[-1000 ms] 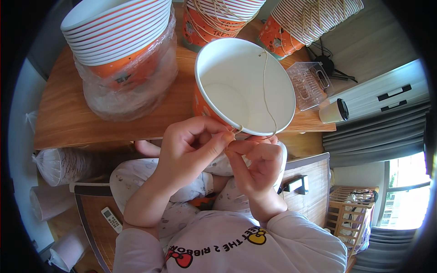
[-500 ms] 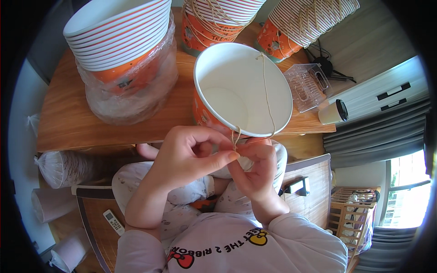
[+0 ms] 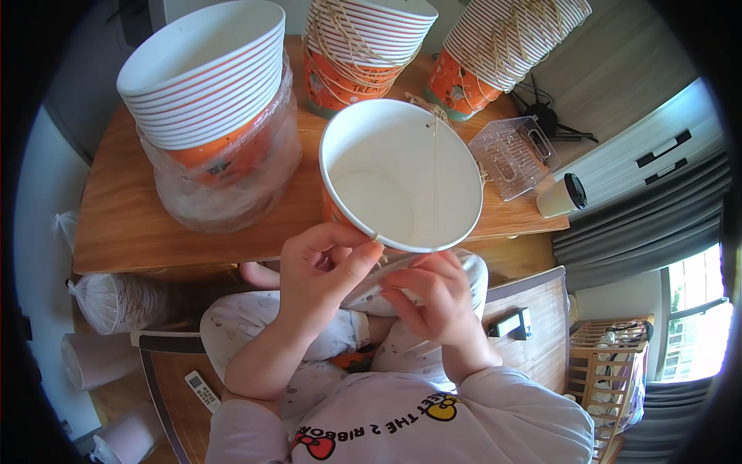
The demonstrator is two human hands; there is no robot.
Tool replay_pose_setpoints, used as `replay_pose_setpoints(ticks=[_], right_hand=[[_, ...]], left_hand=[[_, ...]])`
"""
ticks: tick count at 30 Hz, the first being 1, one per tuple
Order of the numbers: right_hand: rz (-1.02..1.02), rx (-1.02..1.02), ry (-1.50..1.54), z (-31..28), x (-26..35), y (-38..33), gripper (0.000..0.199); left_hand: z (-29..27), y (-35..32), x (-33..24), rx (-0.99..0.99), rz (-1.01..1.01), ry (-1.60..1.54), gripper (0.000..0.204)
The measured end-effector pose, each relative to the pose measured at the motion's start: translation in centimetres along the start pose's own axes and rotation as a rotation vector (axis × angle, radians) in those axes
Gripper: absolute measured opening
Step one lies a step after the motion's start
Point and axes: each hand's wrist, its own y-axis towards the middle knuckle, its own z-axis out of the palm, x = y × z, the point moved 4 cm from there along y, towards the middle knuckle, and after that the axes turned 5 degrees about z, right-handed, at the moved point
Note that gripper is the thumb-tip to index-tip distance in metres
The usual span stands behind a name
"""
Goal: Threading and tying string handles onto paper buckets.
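Note:
A large paper bucket (image 3: 402, 174), white inside and orange printed outside, tilts toward me at the table's near edge. Thin twine (image 3: 435, 178) runs from a hole in its far wall across the opening. My left hand (image 3: 321, 267) pinches the twine at the near rim, thumb and forefinger pressed together against the bucket. Just right of it, under the rim, is my right hand (image 3: 437, 298). Its fingers are loosely bent, thumb apart, with nothing visible in them; the fingertips come close to the bucket, and whether they touch it I cannot tell. A short twine end shows between the hands.
On the wooden table (image 3: 116, 224) stand a plastic-wrapped bucket stack (image 3: 209, 124) and two twine-strung stacks, one central (image 3: 355, 69) and one right (image 3: 471, 77). A clear plastic box (image 3: 510, 158) and lidded cup (image 3: 560, 195) sit right. Wrapped stacks (image 3: 116, 305) lie at lower left.
The twine loop at the near rim has been drawn down small against it. My right hand has moved away from my left, its fingers loosened. The bucket appears slightly lower and further left.

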Motion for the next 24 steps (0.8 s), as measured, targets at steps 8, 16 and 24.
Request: replay_pose_setpoints(ticks=[8,16,24], right_hand=[[0.489,-0.276,0.106,-4.5,-6.8,-1.8,0.060],[0.638,-0.177,0.939,-5.2,-9.1,0.8,0.073],[0.329,-0.194,0.727,-10.3,-9.4,8.0,0.073]], left_hand=[[-0.6,-0.6,-2.5,0.044,0.075,-0.127,0.007],[0.3,-1.2,-3.1,0.201,0.199,-0.001,0.009],[-0.3,-1.2,-5.4,0.183,0.456,0.341,0.024]])
